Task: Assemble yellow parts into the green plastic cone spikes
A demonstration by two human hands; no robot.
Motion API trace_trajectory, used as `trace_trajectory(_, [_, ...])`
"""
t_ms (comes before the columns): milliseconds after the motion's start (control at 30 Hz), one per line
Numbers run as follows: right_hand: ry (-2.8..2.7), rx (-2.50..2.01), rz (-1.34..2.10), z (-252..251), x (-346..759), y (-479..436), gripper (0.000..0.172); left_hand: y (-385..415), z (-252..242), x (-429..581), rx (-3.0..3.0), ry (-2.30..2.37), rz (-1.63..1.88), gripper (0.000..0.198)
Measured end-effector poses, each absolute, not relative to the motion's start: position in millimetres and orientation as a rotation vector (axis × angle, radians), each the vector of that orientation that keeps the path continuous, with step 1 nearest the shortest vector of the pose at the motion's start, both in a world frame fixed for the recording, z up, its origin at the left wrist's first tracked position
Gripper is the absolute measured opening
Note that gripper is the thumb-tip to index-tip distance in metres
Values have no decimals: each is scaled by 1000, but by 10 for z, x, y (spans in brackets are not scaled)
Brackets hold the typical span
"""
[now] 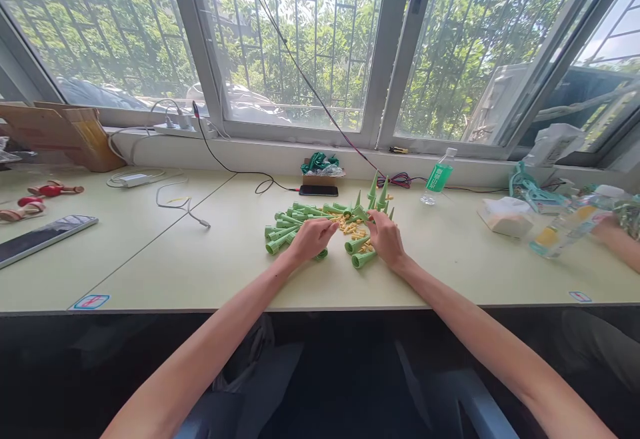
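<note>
My left hand (pixel 314 237) is closed, thumb and fingertips pinched together beside the yellow pieces; whatever it grips is too small or hidden to make out. My right hand (pixel 387 239) is closed at the fingertips on a light green plastic cone (pixel 359 213), which tilts over the pile. Small yellow peg-like pieces (pixel 353 229) lie heaped between both hands. Several hollow green cones (pixel 280 240) lie on their sides around and behind my left hand. Others (pixel 383 195) stand point-up beyond my right hand. Two cones (pixel 361 260) lie near my right wrist, open ends toward me.
Behind the pile are a black phone (pixel 319 191) and a small box with green material (pixel 323 167). A water bottle (pixel 439 177) stands at back right. Farther right are a tissue pack (pixel 506 216), a tilted bottle (pixel 563 229) and another person's arm (pixel 623 239). A tablet (pixel 45 237) lies left.
</note>
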State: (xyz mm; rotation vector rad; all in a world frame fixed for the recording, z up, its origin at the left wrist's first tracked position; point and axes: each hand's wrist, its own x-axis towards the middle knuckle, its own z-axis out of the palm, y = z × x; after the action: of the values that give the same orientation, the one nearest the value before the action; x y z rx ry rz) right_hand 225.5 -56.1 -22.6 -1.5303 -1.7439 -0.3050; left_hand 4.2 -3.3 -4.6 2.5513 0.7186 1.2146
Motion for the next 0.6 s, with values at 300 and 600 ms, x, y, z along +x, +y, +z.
trace_trajectory(300, [-1761,-1198,-238,-339,2083,-548,25,-43,-62,29,2630,659,1216,49])
trace_trajectory(600, [-1737,-1189,-301,-261,2125,-448,23,-91,73,38,2667,643,1219,43])
